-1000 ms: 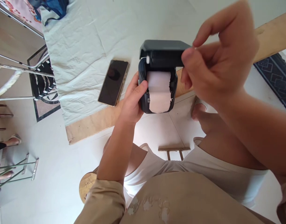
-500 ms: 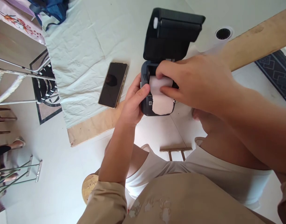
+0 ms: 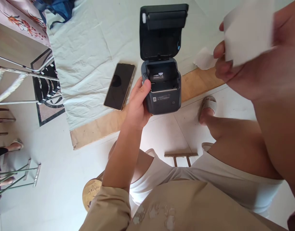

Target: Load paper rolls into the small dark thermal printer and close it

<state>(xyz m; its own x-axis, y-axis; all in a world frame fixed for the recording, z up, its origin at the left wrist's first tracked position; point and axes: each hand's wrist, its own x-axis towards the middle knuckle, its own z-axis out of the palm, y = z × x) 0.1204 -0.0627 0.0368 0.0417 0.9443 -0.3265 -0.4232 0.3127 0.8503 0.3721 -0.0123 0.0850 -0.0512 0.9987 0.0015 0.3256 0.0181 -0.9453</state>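
In the head view my left hand [image 3: 138, 102] grips the left side of a small dark label printer [image 3: 164, 102], thumb at the rim of its paper bay. The printer's lid [image 3: 163, 35] stands wide open, tilted away from me, and its bay shows no paper, only a small printed label inside. Off to the upper right, my right hand [image 3: 253, 73] is closed on a roll of white paper [image 3: 249, 32], somewhat blurred, with fingertips showing at its left edge. That hand is well apart from the printer.
A phone [image 3: 120, 86] with a dark screen lies on the cloth-covered table [image 3: 89, 48], left of the printer. A white scrap of paper [image 3: 204, 58] rests near the table's wooden edge [image 3: 96, 130]. A round wooden stool [image 3: 91, 192] and metal-framed chair [image 3: 24, 77] stand to the left.
My right hand has lifted the paper roll out of the printer and carried it to the upper right. The printer has shifted slightly left, still in my left hand.
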